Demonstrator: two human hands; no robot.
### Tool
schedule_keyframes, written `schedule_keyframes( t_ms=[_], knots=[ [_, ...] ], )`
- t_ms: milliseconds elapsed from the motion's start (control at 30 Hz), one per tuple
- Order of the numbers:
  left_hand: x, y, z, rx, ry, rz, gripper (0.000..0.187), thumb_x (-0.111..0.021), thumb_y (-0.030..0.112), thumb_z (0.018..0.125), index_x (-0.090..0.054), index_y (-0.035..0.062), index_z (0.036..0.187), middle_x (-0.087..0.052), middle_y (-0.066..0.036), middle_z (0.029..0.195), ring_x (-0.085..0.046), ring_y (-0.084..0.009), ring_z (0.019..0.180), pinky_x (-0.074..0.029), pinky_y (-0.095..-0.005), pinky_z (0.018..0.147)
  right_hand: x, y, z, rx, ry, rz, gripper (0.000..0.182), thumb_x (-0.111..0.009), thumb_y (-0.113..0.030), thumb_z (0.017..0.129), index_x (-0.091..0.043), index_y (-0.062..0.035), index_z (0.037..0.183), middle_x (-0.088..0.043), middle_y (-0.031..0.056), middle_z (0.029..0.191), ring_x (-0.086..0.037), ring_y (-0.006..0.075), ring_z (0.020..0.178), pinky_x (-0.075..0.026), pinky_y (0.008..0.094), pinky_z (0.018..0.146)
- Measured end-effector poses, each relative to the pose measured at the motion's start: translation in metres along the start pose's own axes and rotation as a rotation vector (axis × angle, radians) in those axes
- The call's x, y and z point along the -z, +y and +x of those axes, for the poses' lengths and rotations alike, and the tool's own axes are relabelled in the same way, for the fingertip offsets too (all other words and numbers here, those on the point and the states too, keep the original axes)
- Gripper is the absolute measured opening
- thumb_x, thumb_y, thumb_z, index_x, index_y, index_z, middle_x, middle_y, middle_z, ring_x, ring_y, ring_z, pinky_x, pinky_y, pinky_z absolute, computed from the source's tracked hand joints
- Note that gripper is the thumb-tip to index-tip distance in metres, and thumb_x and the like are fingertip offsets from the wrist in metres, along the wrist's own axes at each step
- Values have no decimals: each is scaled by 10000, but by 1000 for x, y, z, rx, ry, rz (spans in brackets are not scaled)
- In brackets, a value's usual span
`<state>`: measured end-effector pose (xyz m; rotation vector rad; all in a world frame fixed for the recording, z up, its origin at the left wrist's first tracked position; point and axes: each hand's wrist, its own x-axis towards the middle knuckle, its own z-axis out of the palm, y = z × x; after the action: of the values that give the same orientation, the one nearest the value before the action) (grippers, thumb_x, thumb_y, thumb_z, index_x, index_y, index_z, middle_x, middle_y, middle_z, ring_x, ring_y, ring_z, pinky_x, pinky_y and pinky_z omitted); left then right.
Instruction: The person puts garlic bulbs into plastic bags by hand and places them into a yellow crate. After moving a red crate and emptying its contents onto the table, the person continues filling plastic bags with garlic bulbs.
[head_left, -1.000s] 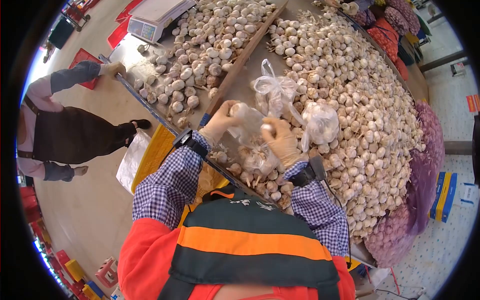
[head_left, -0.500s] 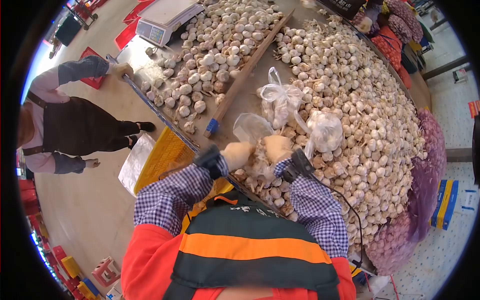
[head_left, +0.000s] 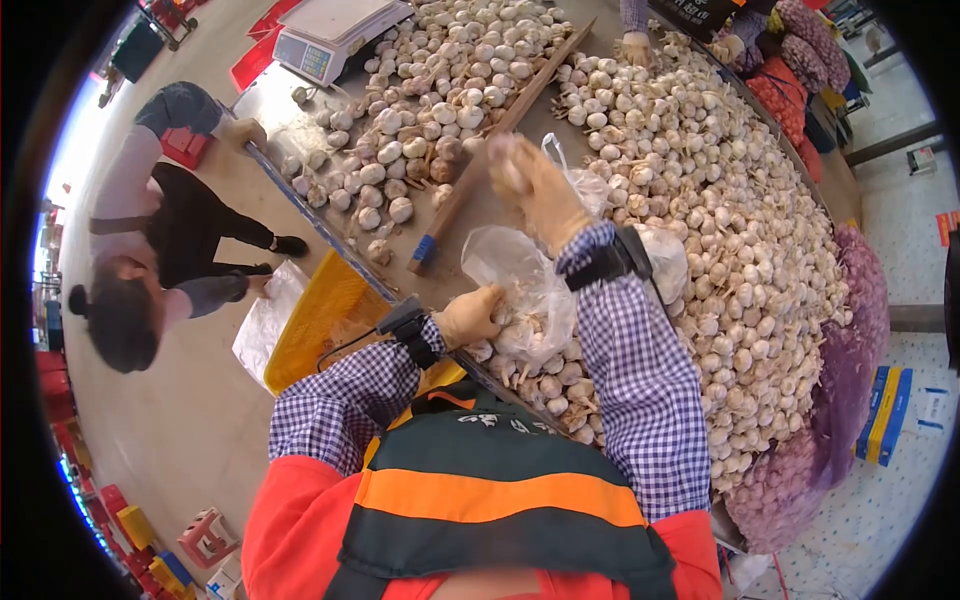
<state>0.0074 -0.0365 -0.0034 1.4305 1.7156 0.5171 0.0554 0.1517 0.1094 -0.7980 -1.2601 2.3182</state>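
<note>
At the near edge of the table, my left hand (head_left: 472, 316) is closed on the rim of a clear plastic bag (head_left: 550, 325) with garlic in its lower part. My right hand (head_left: 540, 190) is raised beyond the bag, near the wooden bar (head_left: 490, 150). Motion smears its fingers, and a pale pinkish shape at their tips is too blurred to name. Behind this hand, a knotted plastic bag (head_left: 590, 190) is partly hidden. Another filled bag (head_left: 664, 262) lies on the loose garlic bulbs (head_left: 710, 240), partly covered by my right wrist.
More garlic (head_left: 440, 110) lies left of the bar, beside a white scale (head_left: 330, 35). A yellow crate (head_left: 325, 310) stands against the table's left edge. A co-worker (head_left: 165, 220) leans there. Another person's hand (head_left: 635, 47) touches the far garlic. Purple mesh sacks (head_left: 855, 310) line the right side.
My right hand has left the bag and swung up and away towards the bar. My left hand stays at the bag. The co-worker has bent towards the crate; another person's hand has appeared at the far side.
</note>
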Motion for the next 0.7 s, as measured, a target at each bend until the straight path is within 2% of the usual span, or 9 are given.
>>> schedule_keyframes(
  t_ms=[100, 167, 200, 233, 300, 433, 567, 633, 700],
  knots=[
    [20, 1, 1, 20, 38, -60, 461, -700, 225, 753, -551, 21, 1140, -649, -186, 945, -647, -295, 890, -519, -353, 805, -16, -7, 19, 48, -47, 39, 500, -587, -429, 926, -558, -22, 1215, -619, 46, 1014, -595, 128, 887, -503, 260, 806],
    [42, 8, 3, 27, 112, -185, 459, -706, 287, 787, -555, -1, 1111, -638, -127, 914, -623, -185, 847, -518, -307, 796, 3, 14, 19, 225, 13, -677, 451, -580, -382, 928, -574, -19, 1196, -641, 81, 1060, -622, 187, 924, -510, 309, 820],
    [50, 0, 8, 50, 166, -244, 484, -716, 370, 773, -595, 31, 1097, -661, -137, 911, -650, -213, 808, -533, -331, 731, 8, 17, 9, 279, 29, -963, 422, -580, -357, 926, -587, -16, 1174, -654, 112, 1075, -636, 230, 946, -511, 340, 830],
    [60, 2, 13, 84, 240, -443, 486, -722, 313, 804, -552, 8, 1142, -640, -99, 958, -629, -172, 854, -524, -300, 748, 9, 14, -24, 251, -12, -1103, 384, -587, -329, 915, -608, -11, 1128, -670, 169, 1072, -649, 300, 977, -506, 384, 847],
    [93, 29, 10, 48, 480, -761, 396, -688, 186, 871, -517, -6, 1172, -594, -55, 1002, -576, -109, 913, -492, -248, 804, 30, 37, -62, 161, -183, -1121, 347, -590, -326, 895, -633, -38, 1084, -673, 183, 1009, -655, 309, 944, -506, 385, 828],
    [90, 41, 22, 21, 792, -893, 375, -680, 188, 877, -529, 15, 1174, -600, -65, 1045, -605, -140, 897, -511, -285, 800, 62, 95, -139, 169, 107, -1332, 235, -564, -265, 896, -664, -72, 983, -662, 164, 899, -648, 321, 814, -511, 403, 726],
    [10, 16, 31, -211, 314, 7, 257, -644, 148, 818, -638, 90, 1068, -664, -138, 987, -645, -275, 945, -529, -366, 823, 80, 130, -174, 124, 94, -1567, 242, -540, -160, 852, -657, -136, 1064, -653, 120, 863, -644, 319, 798, -505, 442, 676],
    [-4, 36, 10, -127, -88, 246, 271, -613, 109, 813, -620, 72, 1081, -652, -155, 1007, -639, -314, 957, -533, -395, 820, 72, 127, -178, 82, 82, -1635, 272, -535, -162, 859, -637, -144, 1111, -638, 112, 850, -640, 309, 784, -507, 440, 664],
    [-20, 32, 5, -73, -128, 423, 285, -615, 104, 799, -608, 55, 1080, -645, -162, 999, -637, -334, 950, -535, -409, 808, 65, 126, -183, 82, 18, -1743, 354, -541, -197, 861, -574, -135, 1208, -591, 111, 848, -619, 300, 756, -514, 428, 641]
  ],
)
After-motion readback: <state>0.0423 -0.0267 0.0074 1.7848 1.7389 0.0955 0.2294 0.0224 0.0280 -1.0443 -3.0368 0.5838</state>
